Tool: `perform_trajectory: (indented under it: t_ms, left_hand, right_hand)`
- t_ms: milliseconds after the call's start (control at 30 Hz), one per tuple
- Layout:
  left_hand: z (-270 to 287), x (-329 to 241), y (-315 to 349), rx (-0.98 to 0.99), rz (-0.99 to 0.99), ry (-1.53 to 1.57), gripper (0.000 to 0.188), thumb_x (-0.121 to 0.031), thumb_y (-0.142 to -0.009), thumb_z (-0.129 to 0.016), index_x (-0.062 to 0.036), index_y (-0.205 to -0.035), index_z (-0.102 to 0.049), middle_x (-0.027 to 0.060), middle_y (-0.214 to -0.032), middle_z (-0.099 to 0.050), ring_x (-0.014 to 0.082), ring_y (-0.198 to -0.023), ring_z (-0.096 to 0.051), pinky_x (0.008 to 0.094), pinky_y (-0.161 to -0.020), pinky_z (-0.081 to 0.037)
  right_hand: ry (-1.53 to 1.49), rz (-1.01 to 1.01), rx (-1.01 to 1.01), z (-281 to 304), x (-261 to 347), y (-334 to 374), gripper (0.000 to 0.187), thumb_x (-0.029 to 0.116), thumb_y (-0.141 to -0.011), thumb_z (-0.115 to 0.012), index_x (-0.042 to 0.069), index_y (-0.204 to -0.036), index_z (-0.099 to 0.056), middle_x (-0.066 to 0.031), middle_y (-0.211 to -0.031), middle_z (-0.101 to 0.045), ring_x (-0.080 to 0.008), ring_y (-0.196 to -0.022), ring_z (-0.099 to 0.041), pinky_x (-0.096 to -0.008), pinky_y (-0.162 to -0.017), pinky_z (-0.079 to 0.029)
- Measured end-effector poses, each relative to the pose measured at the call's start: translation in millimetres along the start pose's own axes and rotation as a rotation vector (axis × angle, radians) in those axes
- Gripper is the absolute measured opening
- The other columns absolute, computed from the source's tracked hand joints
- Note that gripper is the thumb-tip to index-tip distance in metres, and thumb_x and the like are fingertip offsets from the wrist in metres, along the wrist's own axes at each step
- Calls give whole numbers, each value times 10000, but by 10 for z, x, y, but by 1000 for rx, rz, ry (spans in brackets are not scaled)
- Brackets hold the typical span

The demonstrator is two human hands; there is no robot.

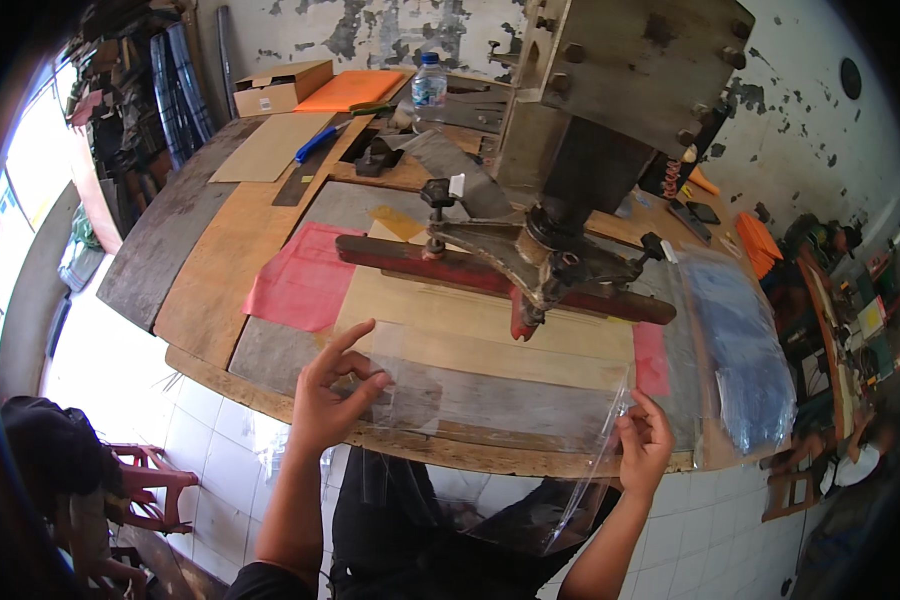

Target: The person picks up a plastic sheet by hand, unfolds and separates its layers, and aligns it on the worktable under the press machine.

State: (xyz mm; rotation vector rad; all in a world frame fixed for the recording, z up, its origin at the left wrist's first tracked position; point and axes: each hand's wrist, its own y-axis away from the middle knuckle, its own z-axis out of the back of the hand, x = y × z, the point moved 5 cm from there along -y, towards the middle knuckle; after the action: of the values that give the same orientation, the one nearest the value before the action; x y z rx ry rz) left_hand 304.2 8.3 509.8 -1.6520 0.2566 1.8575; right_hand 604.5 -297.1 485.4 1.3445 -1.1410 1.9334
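Holding clear plastic sheet (515, 405) in front of press (645, 60). Right hand (646, 445): thumb and fingers pinching sheet edge. Left hand (328, 398): index raised, thumb at opposite edge, can't tell if pinched. Press's long bar (400, 260) hangs just beyond sheet, in the way. Pink sheet (300, 278) left of press, bluish film stack (735, 340) right, bottle (429, 92) behind-left.

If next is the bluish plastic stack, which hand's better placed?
Right, probably: the right hand is at the right edge of the clear plastic sheet, nearer the bluish plastic stack. The left hand is at the opposite edge, farther away.
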Motion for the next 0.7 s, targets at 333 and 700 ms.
perform_trajectory:
  t_ms: [333, 700]
  left_hand:
    - [10, 38, 12, 15, -16, 1, 715, -41, -868, -812, -66, -1534, -553, 11, -797, -746, 79, -856, -701, 289, -900, -521]
    - [53, -14, 9, 63, -85, -13, 720, -30, -881, -799, 3, -1543, -516, 36, -821, -760, 114, -864, -741, 280, -906, -530]
  right_hand:
    - [18, -5, 7, 27, -39, -8, 407, 157, -979, -786, -23, -1324, -666, -34, -920, -634, -98, -664, -619, -244, -584, -495]
    - [96, -40, 23, -13, 1, -27, 440, 201, -979, -789, -30, -1333, -670, -33, -895, -637, -89, -647, -609, -236, -584, -475]
